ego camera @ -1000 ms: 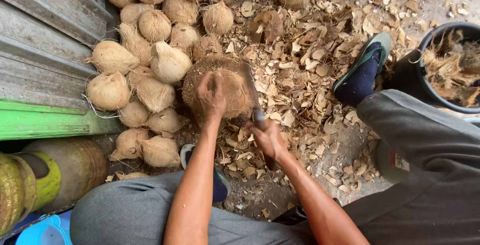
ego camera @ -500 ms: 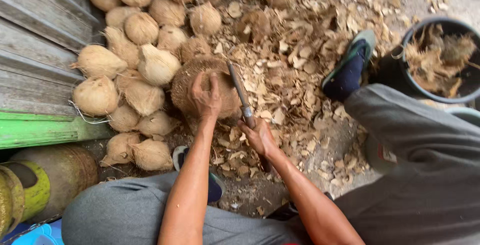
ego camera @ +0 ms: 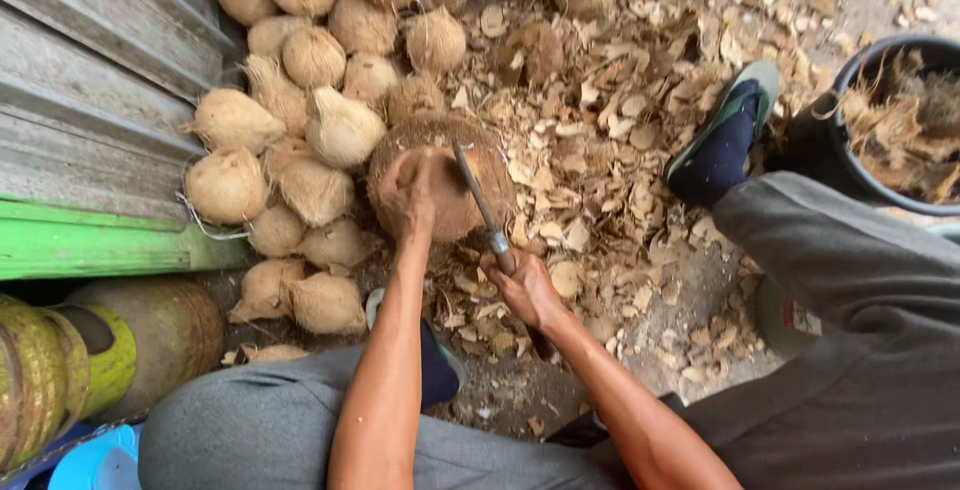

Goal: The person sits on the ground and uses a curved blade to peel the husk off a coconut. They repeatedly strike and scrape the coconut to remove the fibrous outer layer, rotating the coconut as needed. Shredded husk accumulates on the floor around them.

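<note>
- Coconut [ego camera: 455,185], brown and fibrous, sits on the ground just ahead of the person's knees, close against the heap of paler husked coconuts [ego camera: 300,120] on its left.
- It is roundish, so no clear long axis shows; its shaggy top faces up toward the camera.
- Left hand [ego camera: 410,195] lies spread over the near left side of the coconut, palm down, its grip pressing on the shell to steady it.
- Right hand [ego camera: 522,285] has its grip closed around the handle of a knife [ego camera: 478,200]. The knife's long axis runs from the hand, near and right, up and slightly left across the coconut, blade tip pointing away from the person, blade lying on the shell.
- Compared with half a second ago, the blade sits further over the middle of the coconut and nearer the left hand. A second ago the knife was low beside the coconut, its blade hardly showing.
- Husk chips [ego camera: 600,140] litter the ground to the right of the coconut and beyond it.
- Dark bucket [ego camera: 880,60] full of husk stands at far right, beyond the person's shoe [ego camera: 725,135].
- Grey corrugated sheet [ego camera: 90,70] and a green board [ego camera: 90,240] bound the heap on the left; yellow-green cylinders [ego camera: 60,370] lie at lower left.
</note>
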